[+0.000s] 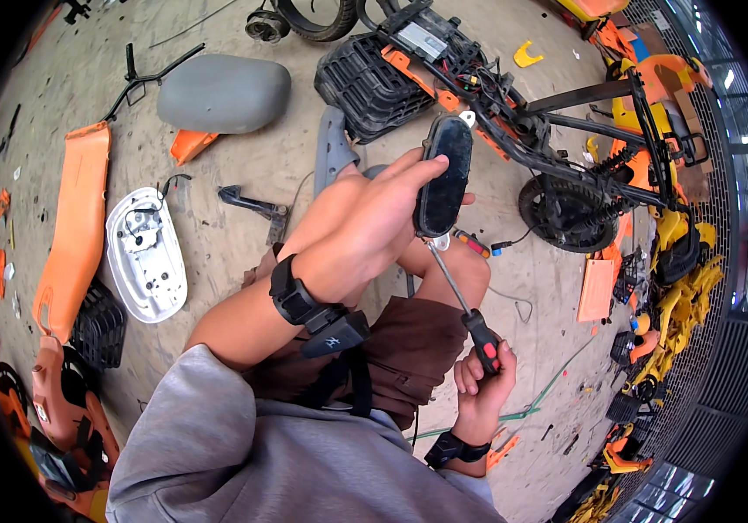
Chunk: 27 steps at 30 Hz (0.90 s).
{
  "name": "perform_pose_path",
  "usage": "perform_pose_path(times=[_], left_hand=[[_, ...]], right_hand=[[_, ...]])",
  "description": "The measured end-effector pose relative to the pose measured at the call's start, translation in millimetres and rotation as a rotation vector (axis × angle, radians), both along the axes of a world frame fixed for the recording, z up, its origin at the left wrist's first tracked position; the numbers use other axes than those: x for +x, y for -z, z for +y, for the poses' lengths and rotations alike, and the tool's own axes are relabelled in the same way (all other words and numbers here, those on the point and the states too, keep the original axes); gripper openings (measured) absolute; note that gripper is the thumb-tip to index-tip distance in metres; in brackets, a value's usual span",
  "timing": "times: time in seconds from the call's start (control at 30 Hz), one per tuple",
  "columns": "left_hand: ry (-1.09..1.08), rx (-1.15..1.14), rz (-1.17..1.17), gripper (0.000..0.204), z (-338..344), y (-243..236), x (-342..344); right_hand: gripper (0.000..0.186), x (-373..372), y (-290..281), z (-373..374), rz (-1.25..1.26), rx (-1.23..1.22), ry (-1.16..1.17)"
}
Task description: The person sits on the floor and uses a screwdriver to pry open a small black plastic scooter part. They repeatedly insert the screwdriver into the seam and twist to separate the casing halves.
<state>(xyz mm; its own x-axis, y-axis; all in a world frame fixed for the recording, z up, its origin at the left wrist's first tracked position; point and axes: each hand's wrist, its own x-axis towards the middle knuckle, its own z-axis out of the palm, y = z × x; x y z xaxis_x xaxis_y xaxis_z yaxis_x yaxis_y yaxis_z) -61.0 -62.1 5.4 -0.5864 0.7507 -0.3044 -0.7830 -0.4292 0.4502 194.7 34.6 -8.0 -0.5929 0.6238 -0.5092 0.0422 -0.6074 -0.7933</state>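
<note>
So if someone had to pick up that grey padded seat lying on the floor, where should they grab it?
Probably across the narrower end of the grey seat, coming straight down from above. It lies flat on the concrete floor with its rounded top up, and its long sides look too wide to span; a black bent bar crowds its left side.

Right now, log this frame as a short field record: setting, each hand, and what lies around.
setting: concrete floor strewn with scooter parts
left hand: grips a black oval lamp housing, raised
right hand: holds a red-and-black screwdriver, tip at the housing's lower end
nearby: stripped black scooter frame, grey seat, white panel, orange panel
</note>
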Motion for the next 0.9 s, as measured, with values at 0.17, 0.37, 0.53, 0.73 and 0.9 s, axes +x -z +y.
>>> perform_pose_path(times=[0.17, 0.37, 0.53, 0.73, 0.9], left_hand=[[-0.022, 0.036, -0.021, 0.035, 3, 5, 1], [-0.031, 0.046, -0.011, 0.03, 6, 9, 1], [-0.003, 0.066, 0.015, 0.03, 11, 19, -1], [0.0, 0.053, 0.027, 0.03, 12, 20, 0], [-0.008, 0.032, 0.031, 0.03, 11, 20, 0]], right_hand=[[0.043, -1, 1, 0, -0.009, 0.008, 0.017], [0.043, -1, 3, 0, -0.029, 0.021, 0.027], [0.044, -3, -1, -2, -0.041, 0.075, 0.021], [0.045, -5, -6, -10, -0.042, 0.255, 0.012], [0.047, -3, -3, -14, -0.016, 0.432, -0.018]])
